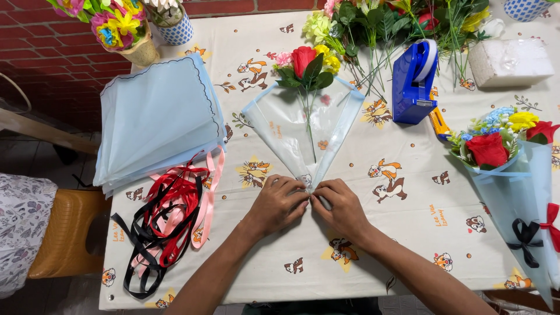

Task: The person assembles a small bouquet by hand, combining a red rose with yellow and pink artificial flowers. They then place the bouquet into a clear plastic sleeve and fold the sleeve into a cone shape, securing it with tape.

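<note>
Both hands, left hand [279, 204] and right hand [343, 207], have fingers pinched together on the clear wrap [294, 137]'s near tip, keeping the cone tight around the flower stems [307, 119].

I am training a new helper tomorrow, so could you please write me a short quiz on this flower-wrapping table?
1. True or false: both hands, the left hand and the right hand, pinch the bottom tip of the clear wrapping cone.
2. Which thing stands just right of the cone's top? A) blue tape dispenser B) scissors C) a stapler
3. Fill in: the finished bouquet at the right edge is tied with a black bow and a ____ bow.

Key:
1. True; the red rose bunch lies inside the cone.
2. A.
3. Red.
</note>
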